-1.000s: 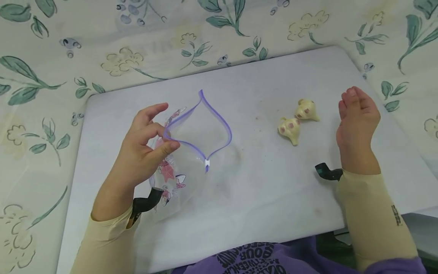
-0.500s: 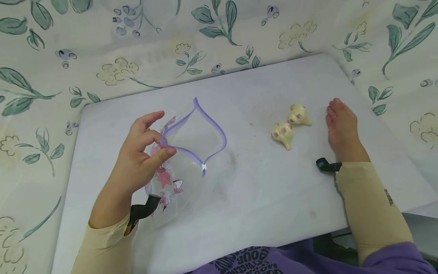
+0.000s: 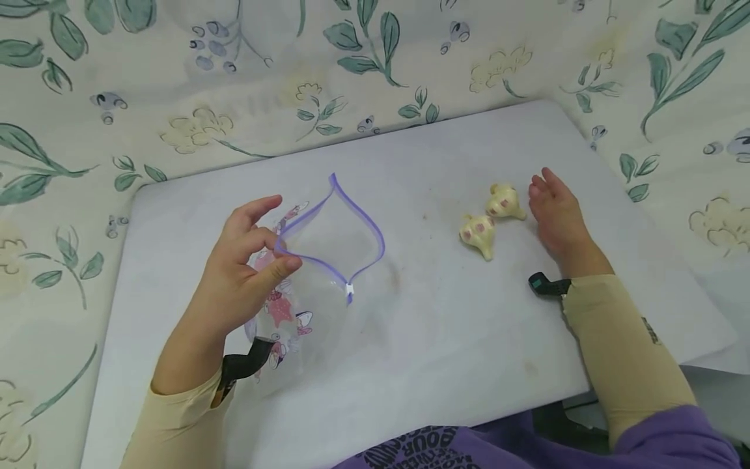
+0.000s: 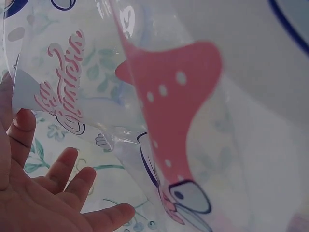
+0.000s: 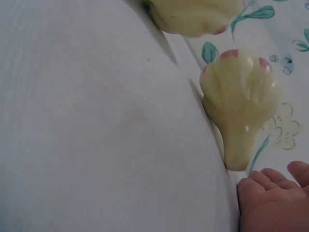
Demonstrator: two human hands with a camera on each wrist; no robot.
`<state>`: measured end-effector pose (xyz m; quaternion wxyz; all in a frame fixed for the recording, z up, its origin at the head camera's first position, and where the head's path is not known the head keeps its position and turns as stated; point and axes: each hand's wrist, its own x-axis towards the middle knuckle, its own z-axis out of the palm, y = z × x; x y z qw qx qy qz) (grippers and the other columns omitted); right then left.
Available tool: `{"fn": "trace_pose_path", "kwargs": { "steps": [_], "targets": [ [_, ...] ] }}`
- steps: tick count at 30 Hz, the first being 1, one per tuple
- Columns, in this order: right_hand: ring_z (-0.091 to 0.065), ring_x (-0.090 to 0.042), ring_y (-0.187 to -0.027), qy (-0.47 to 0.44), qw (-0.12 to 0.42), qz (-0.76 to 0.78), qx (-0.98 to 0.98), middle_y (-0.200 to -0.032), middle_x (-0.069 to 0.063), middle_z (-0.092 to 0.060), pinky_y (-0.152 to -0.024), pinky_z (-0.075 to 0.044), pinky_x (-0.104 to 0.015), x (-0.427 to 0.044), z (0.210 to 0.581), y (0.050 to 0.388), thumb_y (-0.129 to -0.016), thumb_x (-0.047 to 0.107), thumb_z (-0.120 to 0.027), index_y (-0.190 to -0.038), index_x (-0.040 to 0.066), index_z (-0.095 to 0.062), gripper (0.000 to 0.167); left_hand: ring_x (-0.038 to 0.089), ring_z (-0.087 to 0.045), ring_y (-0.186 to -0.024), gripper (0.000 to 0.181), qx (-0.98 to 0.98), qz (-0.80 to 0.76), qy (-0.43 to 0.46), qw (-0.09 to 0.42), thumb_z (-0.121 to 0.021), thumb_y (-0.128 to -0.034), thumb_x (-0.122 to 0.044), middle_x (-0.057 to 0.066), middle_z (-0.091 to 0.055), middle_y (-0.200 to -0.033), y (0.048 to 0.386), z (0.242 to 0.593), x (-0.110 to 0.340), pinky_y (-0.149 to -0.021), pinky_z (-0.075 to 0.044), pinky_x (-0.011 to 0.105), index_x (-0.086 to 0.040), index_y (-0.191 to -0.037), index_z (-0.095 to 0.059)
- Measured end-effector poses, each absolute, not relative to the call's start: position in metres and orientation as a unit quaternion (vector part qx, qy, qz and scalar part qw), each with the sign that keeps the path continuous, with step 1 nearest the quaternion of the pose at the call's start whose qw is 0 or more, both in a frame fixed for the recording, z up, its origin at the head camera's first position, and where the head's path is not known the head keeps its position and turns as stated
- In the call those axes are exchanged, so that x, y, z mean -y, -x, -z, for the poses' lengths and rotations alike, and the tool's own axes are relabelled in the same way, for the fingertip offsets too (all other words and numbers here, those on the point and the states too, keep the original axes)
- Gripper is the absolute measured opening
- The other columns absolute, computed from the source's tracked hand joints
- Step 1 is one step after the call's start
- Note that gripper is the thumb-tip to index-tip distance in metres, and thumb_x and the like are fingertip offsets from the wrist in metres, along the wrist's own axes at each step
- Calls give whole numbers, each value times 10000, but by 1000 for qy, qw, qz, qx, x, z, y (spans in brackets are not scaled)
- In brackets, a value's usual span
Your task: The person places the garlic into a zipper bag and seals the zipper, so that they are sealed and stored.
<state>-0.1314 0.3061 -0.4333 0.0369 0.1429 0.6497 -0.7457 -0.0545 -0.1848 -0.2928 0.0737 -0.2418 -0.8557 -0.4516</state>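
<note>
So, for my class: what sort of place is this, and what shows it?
Probably an indoor tabletop set up for recording handwork; which kind of room, the pictures don't settle. The white table, the floral backdrop behind it and a black wrist camera suggest it.

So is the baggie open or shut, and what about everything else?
Clear bag: unzipped, wide open.
White slider: at the opening's near end.
Nearer yellow bulb: lying outside the bag.
Farther yellow bulb: lying outside too.
Left hand: pinching the bag.
Right hand: holding nothing.
</note>
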Motion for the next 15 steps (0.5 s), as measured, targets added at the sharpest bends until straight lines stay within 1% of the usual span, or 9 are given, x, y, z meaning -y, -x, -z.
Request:
{"fn": "trace_pose_path", "kwargs": {
  "steps": [3,8,9,12,15],
  "targets": [
    [-203,-153,-1558,-125,49,697,-704,-1702,-22,-166,-1236,-205,-284,-300,438,131,-1027,303,-567,-1626,218,-133,745,244,-348,-1454,269,858,451,238,66,-816,-791,-7,91,-444,-1540,54,295,184,-1119,-264,654,-143,-750,-589],
    [-246,-204,-1547,-101,51,709,-696,-1679,-107,-227,-1210,-262,-254,-294,438,132,-971,207,-667,-1603,99,-211,786,275,-357,-1451,258,859,440,252,75,-818,-794,-26,118,-447,-1537,55,296,185,-1122,-270,651,-136,-760,-587],
    [-255,-208,-1544,-100,50,710,-696,-1674,-114,-238,-1207,-268,-255,-294,437,133,-966,205,-674,-1598,89,-224,785,278,-358,-1451,254,859,437,256,78,-818,-797,-33,124,-448,-1536,55,296,185,-1122,-274,648,-134,-763,-587],
    [-291,-193,-1530,-104,52,688,-716,-1658,-99,-288,-1196,-292,-253,-294,435,135,-953,248,-691,-1586,107,-278,769,274,-363,-1450,244,859,429,265,88,-817,-802,-52,124,-455,-1535,57,295,185,-1119,-284,635,-130,-769,-588],
    [-312,-186,-1522,-113,68,676,-725,-1652,-75,-313,-1189,-308,-271,-294,435,138,-912,248,-752,-1568,118,-334,789,264,-355,-1454,245,856,437,264,83,-816,-803,-50,111,-455,-1535,58,295,185,-1115,-280,634,-132,-766,-589]
  ]
}}
